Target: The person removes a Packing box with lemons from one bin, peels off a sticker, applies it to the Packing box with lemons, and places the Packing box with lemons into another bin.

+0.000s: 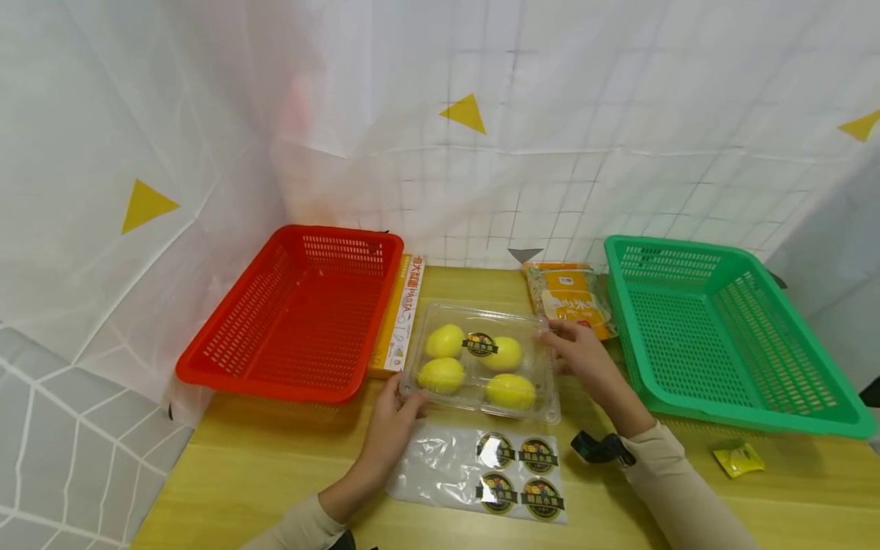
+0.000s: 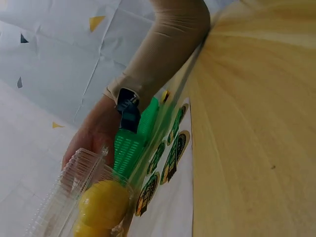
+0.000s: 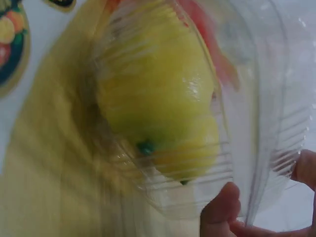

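A clear plastic clamshell box (image 1: 532, 328) with several yellow lemons (image 1: 510, 391) inside sits between the hands, its lid down. A round black-and-gold fruit label (image 1: 480, 344) is on the lid. My left hand (image 1: 393, 424) holds the box at its near left corner, thumb on the near edge. On the opposite side, my right hand (image 1: 583, 357) grips the rim near the far right corner. The right wrist view shows its thumb and fingertips (image 3: 222, 205) at the box's edge, with lemons (image 3: 158, 74) behind the ribbed wall.
A label sheet (image 1: 440, 466) with several round stickers lies in front of the box. A red basket (image 1: 275, 386) and pasta box (image 1: 406, 313) stand left. To the right are an orange food packet (image 1: 571, 298), green basket (image 1: 632, 359) and small yellow sachet (image 1: 739, 461).
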